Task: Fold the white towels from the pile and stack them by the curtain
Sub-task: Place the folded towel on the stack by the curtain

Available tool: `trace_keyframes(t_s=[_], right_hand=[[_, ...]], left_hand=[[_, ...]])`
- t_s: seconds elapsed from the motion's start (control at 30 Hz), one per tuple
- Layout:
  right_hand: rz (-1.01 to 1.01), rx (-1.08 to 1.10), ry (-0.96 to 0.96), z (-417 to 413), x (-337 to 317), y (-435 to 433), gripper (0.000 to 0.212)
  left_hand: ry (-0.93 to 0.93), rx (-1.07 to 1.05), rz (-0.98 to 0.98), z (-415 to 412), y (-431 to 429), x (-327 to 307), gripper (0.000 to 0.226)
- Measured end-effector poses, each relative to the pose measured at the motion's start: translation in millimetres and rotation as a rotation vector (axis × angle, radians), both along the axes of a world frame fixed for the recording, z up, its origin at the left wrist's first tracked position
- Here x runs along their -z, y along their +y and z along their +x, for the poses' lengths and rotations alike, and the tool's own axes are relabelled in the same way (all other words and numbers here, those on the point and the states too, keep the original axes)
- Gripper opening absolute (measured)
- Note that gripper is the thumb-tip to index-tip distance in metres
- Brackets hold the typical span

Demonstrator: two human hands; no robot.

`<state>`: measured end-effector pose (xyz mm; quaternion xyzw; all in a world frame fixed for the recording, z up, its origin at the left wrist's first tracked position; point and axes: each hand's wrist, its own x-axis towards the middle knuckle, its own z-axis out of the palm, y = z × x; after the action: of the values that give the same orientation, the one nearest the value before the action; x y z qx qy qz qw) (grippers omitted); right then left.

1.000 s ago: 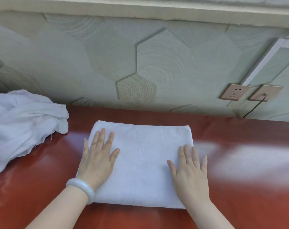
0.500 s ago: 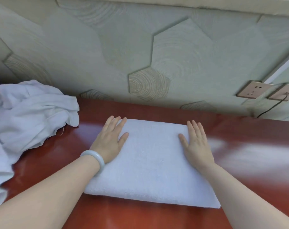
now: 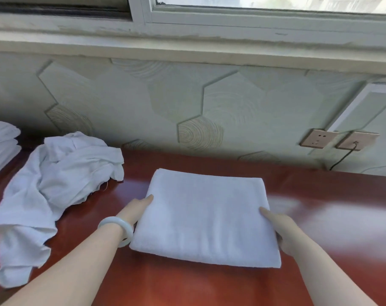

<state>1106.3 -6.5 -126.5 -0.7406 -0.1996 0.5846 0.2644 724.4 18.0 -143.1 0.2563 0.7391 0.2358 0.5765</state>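
folded towel [image 3: 207, 217] lies just right of the pile [image 3: 59, 177]; left hand [image 3: 139, 208] and right hand [image 3: 278, 226] pinch its opposite edges, thumbs on top. probably soft, light and floppy (best supported from underneath so the folds hold).

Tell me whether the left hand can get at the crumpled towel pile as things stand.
Probably yes, once freed. The left hand grips the left edge of the folded towel, and the crumpled pile lies just to its left on the red table with nothing between them.
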Motion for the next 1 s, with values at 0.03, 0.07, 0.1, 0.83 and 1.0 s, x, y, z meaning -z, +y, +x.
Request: trace_keyframes(t_s=[0.03, 0.07, 0.1, 0.83, 1.0], right_hand=[[0.007, 0.026, 0.064, 1.4, -4.9, 0.0, 0.037], [0.014, 0.022, 0.088, 0.6, -11.6, -1.2, 0.033], [0.030, 0.004, 0.091, -1.1, -17.6, -2.2, 0.031], [0.485, -0.388, 0.278, -341.7, -189.8, 40.7, 0.023], [0.476, -0.393, 0.280, -489.7, -188.7, 49.8, 0.021]], left_hand=[[-0.107, -0.048, -0.012, 6.3, -3.6, -11.0, 0.052], [-0.166, -0.073, -0.023, 11.0, -7.4, -19.8, 0.039], [-0.191, -0.083, -0.015, 15.1, -10.5, -26.1, 0.033], [-0.103, -0.378, 0.483, -295.0, -77.7, -206.2, 0.031], [-0.120, -0.316, 0.472, -448.9, -62.5, -208.5, 0.028]])
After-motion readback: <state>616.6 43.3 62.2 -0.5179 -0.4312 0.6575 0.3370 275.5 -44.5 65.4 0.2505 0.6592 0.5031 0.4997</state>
